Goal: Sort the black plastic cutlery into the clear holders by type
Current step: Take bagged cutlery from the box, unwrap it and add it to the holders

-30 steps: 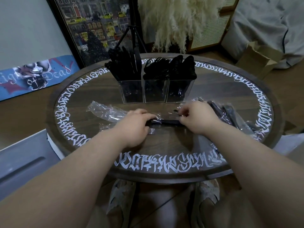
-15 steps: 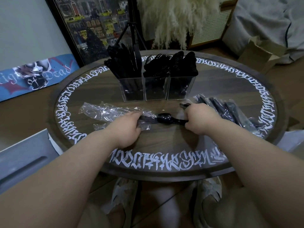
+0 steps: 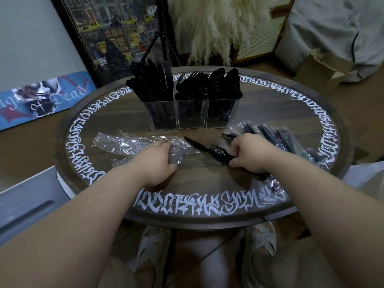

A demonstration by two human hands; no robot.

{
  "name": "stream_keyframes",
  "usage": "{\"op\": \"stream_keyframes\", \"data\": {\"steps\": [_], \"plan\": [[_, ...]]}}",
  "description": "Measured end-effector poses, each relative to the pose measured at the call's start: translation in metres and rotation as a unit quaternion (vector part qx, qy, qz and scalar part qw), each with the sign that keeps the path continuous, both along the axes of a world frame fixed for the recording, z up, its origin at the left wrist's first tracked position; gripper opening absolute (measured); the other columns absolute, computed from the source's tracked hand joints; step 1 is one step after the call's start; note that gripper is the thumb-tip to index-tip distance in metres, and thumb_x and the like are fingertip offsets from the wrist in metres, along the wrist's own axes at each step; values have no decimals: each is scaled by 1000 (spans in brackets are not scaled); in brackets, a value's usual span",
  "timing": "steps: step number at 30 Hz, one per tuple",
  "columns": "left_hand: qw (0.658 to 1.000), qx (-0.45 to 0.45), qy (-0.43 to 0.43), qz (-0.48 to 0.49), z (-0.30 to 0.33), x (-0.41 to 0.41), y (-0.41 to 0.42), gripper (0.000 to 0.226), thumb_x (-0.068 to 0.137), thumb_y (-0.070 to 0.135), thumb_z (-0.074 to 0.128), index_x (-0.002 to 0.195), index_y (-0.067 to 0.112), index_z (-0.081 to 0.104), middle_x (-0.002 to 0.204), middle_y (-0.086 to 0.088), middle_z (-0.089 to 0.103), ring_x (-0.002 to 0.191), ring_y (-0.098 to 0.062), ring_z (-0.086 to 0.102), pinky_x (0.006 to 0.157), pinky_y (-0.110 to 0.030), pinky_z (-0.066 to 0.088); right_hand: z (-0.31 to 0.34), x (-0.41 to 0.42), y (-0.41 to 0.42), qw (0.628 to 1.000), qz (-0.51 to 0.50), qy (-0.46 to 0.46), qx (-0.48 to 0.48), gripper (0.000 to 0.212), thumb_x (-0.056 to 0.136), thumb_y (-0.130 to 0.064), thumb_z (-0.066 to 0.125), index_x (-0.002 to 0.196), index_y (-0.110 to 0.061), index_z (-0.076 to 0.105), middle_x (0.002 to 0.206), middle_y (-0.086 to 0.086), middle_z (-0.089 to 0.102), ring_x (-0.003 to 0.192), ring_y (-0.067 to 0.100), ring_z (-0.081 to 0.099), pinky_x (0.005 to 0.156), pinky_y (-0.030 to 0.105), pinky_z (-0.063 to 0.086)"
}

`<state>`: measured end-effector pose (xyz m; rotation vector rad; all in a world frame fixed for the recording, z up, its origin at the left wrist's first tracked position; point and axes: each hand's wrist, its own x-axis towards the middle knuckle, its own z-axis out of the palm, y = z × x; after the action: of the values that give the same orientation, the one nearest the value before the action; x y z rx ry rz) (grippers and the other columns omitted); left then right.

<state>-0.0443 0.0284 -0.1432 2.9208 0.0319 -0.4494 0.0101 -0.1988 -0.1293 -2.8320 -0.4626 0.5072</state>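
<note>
Pinching a clear wrapper (image 3: 145, 145), the left hand (image 3: 159, 159) lies mid-desk; the right hand (image 3: 252, 154) grips black cutlery (image 3: 216, 153) just before three holders (image 3: 192, 114) toward the far edge.

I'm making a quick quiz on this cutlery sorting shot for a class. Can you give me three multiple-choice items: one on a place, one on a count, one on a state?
1. Where do the clear holders stand?
A. on the far side of the table, beyond the hands
B. on the floor
C. at the near rim

2. How many clear holders are there?
A. two
B. three
C. five

3. What is the right hand doing?
A. resting flat and empty
B. gripping black cutlery
C. reaching into a holder

Answers:
1 A: they stand in a row beyond both hands on the round table.
2 B: three stand side by side, each with black cutlery in it.
3 B: its fingers curl round the handles, while the left hand holds the clear wrapper.
</note>
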Motion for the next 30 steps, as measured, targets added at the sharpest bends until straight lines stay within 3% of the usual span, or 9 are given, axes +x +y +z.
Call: {"op": "stream_keyframes", "data": {"steps": [3,6,9,11,13,16,21,24,30], "plan": [[995,-2,-103,19,4,4,-6,61,92,44,55,143,14,41,152,-6,33,139,-27,28,112,-33,23,11,-2,-12,991,-50,27,123,19,78,-21,76,76,-13,60,75,1,61,71,18,55,66,29,44],[969,-115,-209,63,16,9,-24,49,92,42,56,135,18,53,130,-1,57,120,-23,50,101,-29,36,17,-7,-15,965,-89,58,241,15,77,-19,78,76,-15,63,72,-1,63,65,13,56,62,25,45],[927,-300,-189,122,25,14,-45,31,92,36,58,118,21,64,86,13,68,78,-6,65,78,-20,50,17,-8,-11,951,-79,81,286,17,78,-17,77,72,-19,62,68,-5,64,61,8,56,65,21,44],[881,-407,-176,163,26,19,-53,23,94,30,58,109,14,65,75,8,68,61,-2,61,58,-18,48,16,-7,-8,945,-71,90,308,17,79,-15,76,72,-18,61,66,-3,62,61,10,55,68,24,46],[835,-484,-170,199,29,21,-57,14,95,20,58,86,9,62,71,0,68,57,-6,59,48,-19,44,13,-5,-6,943,-65,82,317,15,80,-15,76,74,-13,62,67,0,62,64,13,55,70,32,48],[826,-494,-176,207,31,22,-60,26,94,13,57,69,11,52,64,1,65,51,-2,56,45,-16,43,10,-3,-6,940,-68,57,328,13,79,-18,76,76,-11,66,72,7,65,67,17,56,77,41,52],[826,-489,-175,218,31,21,-56,22,93,11,56,72,10,53,53,3,62,63,-21,58,51,-27,45,12,1,-5,910,-126,-4,395,15,82,-18,74,72,-21,64,69,2,67,61,12,56,65,30,49],[835,-482,-173,203,33,19,-57,17,91,7,58,75,10,54,55,3,64,57,-10,64,51,-25,49,15,3,0,906,-115,-59,403,19,82,-18,73,70,-21,59,74,9,71,70,23,66,71,36,53],[833,-496,-161,187,37,17,-58,16,86,0,58,80,15,57,63,-4,64,53,-6,63,57,-30,52,13,-2,17,904,-52,-133,404,31,89,-12,62,77,-42,59,62,-8,57,58,13,65,66,35,53]]}}
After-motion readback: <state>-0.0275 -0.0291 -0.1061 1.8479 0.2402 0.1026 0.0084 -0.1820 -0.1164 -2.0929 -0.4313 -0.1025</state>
